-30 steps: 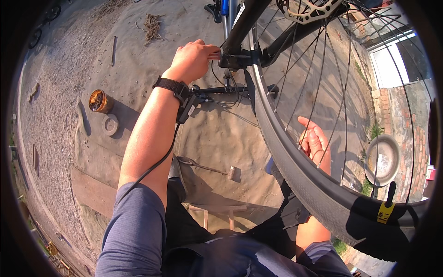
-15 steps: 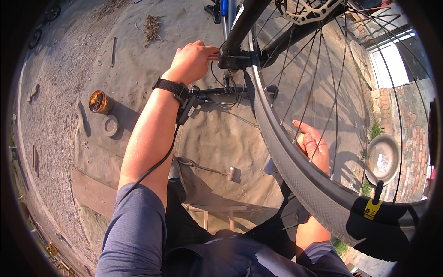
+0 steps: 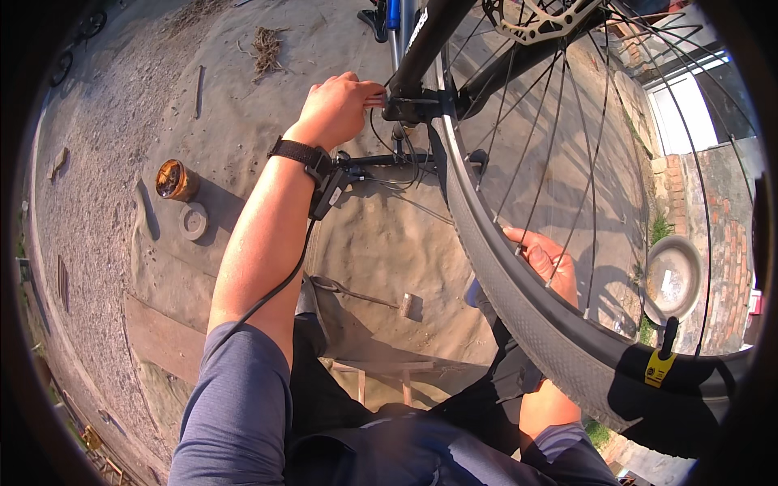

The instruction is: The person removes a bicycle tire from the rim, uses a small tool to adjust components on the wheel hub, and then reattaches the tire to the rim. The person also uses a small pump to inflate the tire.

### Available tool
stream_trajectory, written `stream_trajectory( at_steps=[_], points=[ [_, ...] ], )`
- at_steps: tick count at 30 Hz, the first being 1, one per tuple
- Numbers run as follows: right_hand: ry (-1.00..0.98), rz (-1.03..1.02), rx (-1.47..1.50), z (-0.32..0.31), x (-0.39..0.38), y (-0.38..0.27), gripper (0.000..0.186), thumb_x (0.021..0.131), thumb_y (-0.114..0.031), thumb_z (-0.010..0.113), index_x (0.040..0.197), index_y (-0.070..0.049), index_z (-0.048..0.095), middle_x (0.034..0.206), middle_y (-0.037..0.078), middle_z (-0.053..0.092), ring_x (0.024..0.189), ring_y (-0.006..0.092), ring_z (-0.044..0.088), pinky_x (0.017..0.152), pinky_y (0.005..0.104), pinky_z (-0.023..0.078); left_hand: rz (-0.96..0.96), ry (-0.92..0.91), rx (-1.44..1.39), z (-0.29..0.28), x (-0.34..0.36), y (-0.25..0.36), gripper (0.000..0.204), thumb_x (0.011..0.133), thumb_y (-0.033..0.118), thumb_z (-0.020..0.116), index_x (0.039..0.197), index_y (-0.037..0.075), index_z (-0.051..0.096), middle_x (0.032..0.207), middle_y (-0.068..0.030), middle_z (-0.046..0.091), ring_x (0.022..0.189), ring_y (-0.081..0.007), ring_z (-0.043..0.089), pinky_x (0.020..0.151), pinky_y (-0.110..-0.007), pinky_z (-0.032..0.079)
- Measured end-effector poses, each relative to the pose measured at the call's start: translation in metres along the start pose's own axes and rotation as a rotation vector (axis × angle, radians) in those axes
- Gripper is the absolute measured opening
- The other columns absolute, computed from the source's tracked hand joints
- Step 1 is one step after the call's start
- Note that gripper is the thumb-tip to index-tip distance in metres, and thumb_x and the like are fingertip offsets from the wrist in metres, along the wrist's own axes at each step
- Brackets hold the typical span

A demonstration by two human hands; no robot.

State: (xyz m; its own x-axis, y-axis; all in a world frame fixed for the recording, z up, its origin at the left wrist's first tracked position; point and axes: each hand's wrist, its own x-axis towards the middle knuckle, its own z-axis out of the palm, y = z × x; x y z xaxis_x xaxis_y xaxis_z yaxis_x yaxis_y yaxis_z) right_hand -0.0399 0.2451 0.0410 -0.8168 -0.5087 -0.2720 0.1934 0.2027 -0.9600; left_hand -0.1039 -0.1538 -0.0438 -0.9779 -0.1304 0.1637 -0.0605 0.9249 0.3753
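A bicycle wheel [image 3: 484,223] with a black tyre, thin spokes and a brake disc [image 3: 539,18] fills the right side. My left hand [image 3: 340,104] reaches forward to the black fork [image 3: 417,69], its fingers curled against the crown beside the tyre; their tips are partly hidden. Beyond the rim, seen between the spokes, is my right hand [image 3: 549,257]. Its fingers are bent, the index fingertip lies close to the rim and the thumb is near it. The tyre hides part of this hand, and I cannot make out anything in it. A yellow tag [image 3: 660,367] sits by the valve.
Below the fork, the handlebar [image 3: 381,159] and its cables are near the ground sheet. A hammer [image 3: 405,304] lies between my legs. To the left are an open brown tin [image 3: 176,180] and a grey ring [image 3: 194,220]. A round basin [image 3: 673,279] leans by the brick wall.
The wheel has turned slightly, with the yellow tag shifting a little right. My right hand has moved slightly left and down, its index fingertip nearer the rim. My left hand has stayed put.
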Motion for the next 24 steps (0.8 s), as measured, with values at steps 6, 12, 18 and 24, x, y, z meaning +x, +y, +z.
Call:
stream_trajectory(
  at_steps=[6,12,18,24],
  points=[
    [-0.025,-0.019,0.011,-0.003,0.0,-0.003,0.052,0.109,-0.041,0.06,0.132,0.005,0.064,0.076,-0.002,0.051,0.063,0.0062,0.044,0.058,0.0224,0.035,0.0,-0.017,-0.009,-0.004,-0.001,0.002,0.053,0.089,0.001,0.057,0.133,0.027,0.072,0.117,-0.0114,0.069,0.116,-0.034,0.066,0.099,-0.049,0.052],
    [-0.093,-0.091,0.022,-0.014,-0.001,-0.007,0.051,0.108,-0.041,0.062,0.129,0.005,0.066,0.077,-0.001,0.053,0.063,0.0072,0.045,0.058,0.0231,0.036,0.009,-0.005,-0.016,-0.001,0.0,0.002,0.053,0.089,0.001,0.057,0.132,0.026,0.072,0.116,-0.0111,0.069,0.116,-0.034,0.066,0.099,-0.049,0.051],
    [-0.038,-0.135,0.169,-0.047,0.011,-0.011,0.052,0.108,-0.043,0.061,0.124,0.006,0.067,0.078,0.002,0.056,0.062,0.0088,0.046,0.057,0.0242,0.036,-0.005,-0.004,-0.019,-0.001,-0.001,-0.001,0.051,0.089,0.002,0.057,0.131,0.026,0.073,0.116,-0.0112,0.069,0.116,-0.0342,0.066,0.098,-0.05,0.051],
    [0.11,-0.053,0.1,-0.058,0.048,-0.005,0.04,0.109,-0.033,0.062,0.126,0.003,0.067,0.086,0.001,0.061,0.07,0.0105,0.055,0.063,0.0255,0.046,0.009,0.0,-0.024,0.0,-0.001,-0.001,0.049,0.088,0.003,0.058,0.13,0.024,0.073,0.115,-0.0118,0.069,0.114,-0.0349,0.067,0.097,-0.05,0.052]
  ],
)
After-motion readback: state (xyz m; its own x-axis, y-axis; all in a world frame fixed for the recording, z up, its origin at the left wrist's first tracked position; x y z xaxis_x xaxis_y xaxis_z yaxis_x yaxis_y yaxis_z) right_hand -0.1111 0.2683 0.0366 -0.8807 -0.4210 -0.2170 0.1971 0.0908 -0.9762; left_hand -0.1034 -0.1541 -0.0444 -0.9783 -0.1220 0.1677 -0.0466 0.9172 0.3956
